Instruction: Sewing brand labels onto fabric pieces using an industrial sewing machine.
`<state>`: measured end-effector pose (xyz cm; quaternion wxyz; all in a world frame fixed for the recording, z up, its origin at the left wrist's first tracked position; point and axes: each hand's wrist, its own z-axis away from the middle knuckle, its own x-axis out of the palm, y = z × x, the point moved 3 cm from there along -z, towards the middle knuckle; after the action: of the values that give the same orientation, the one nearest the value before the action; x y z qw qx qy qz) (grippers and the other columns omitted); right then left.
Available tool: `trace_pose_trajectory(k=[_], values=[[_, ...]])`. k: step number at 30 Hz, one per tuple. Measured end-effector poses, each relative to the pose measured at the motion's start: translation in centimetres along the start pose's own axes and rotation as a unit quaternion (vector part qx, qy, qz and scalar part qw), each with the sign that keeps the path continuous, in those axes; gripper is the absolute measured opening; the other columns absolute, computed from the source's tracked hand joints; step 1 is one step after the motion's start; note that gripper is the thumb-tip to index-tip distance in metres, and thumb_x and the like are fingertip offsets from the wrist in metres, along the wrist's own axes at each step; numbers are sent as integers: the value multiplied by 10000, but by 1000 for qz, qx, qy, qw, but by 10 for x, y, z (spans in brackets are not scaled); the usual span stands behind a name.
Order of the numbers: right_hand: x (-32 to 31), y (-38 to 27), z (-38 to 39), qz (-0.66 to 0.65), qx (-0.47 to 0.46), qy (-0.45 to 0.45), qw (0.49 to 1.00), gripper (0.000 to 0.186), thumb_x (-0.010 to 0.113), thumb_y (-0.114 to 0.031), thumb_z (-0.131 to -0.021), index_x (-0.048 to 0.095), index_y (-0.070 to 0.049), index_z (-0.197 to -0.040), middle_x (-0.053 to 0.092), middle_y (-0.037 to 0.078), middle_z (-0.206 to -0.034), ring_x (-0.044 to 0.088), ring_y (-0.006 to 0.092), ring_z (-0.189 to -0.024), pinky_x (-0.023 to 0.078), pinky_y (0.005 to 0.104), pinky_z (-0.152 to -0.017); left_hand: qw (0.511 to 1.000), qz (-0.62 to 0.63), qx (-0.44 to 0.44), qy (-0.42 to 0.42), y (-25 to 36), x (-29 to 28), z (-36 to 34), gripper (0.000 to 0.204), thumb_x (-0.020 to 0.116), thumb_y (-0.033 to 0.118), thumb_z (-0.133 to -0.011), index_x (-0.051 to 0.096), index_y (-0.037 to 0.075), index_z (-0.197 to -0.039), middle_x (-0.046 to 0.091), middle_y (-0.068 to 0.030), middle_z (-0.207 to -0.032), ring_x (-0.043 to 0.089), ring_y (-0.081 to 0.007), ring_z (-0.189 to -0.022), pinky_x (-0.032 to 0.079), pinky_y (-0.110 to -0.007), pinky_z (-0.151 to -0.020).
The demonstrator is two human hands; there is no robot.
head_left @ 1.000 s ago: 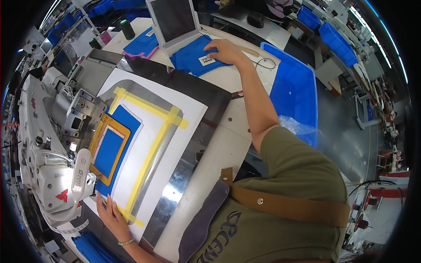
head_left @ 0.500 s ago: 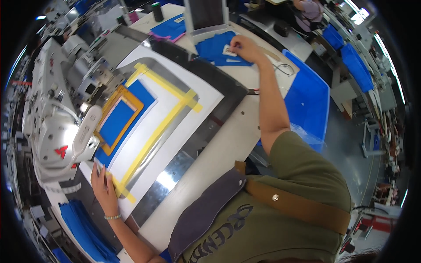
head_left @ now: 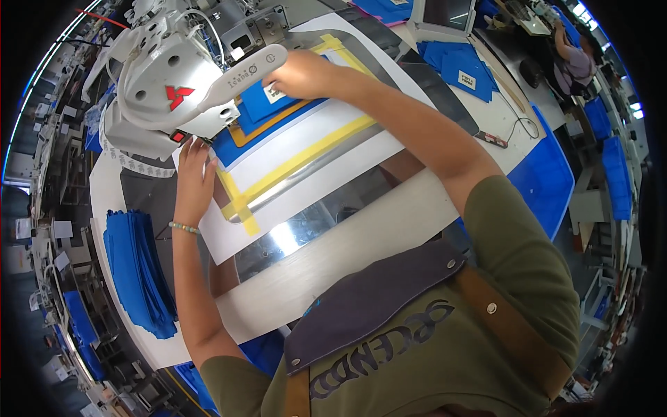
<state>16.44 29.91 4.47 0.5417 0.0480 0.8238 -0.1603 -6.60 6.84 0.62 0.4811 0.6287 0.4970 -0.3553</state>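
My left hand (head_left: 195,176) rests at the template's left edge beside the machine, fingers extended and apart. My right hand (head_left: 300,75) is closed on a blue piece with a white label (head_left: 261,104), over the orange frame (head_left: 244,139), partly behind the machine's white control arm (head_left: 233,82). A larger blue piece (head_left: 233,151) lies under the frame on a white sheet (head_left: 299,146) with yellow tape (head_left: 306,151). The white machine (head_left: 156,69) stands just beyond my left hand.
A stack of blue pieces (head_left: 139,271) lies at left, more labelled blue pieces (head_left: 445,59) at upper right. A blue tub (head_left: 538,187), a loose cable (head_left: 522,125) and a tool (head_left: 492,139) are at right. A co-worker (head_left: 571,59) sits beyond the table.
My right hand has moved from the upper-right pile leftward to the framed area, carrying a labelled blue piece. The view has swung; my left hand stays by the template edge.
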Motion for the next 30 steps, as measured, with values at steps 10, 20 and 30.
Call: trace_pose_trajectory(k=[10,20,30], values=[[34,-12,-20,36,14,-76,996,291,714,-93,-895,817,-126,-1165,770,108,-1183,710,300,-1154,576,445,-974,994,86,63,-32,1,34,-47,404,547,228,-1091,649,96,-1459,577,-236,-1499,465,-450,-1412,330,-520,-1208],[54,-12,-1,-203,-82,-40,975,302,679,-67,-943,812,-128,-1207,692,114,-1363,627,329,-1265,483,412,-1104,986,127,101,35,0,41,-52,325,581,227,-1087,744,172,-1362,668,-201,-1374,564,-407,-1304,404,-494,-1147],[72,-24,16,-115,-210,43,970,399,593,-16,-924,799,-149,-1239,690,130,-1348,610,345,-1287,467,460,-1115,965,202,-143,88,-43,48,-45,424,728,255,-1019,652,-62,-1290,719,-258,-1238,676,-405,-1147,497,-441,-1030]])
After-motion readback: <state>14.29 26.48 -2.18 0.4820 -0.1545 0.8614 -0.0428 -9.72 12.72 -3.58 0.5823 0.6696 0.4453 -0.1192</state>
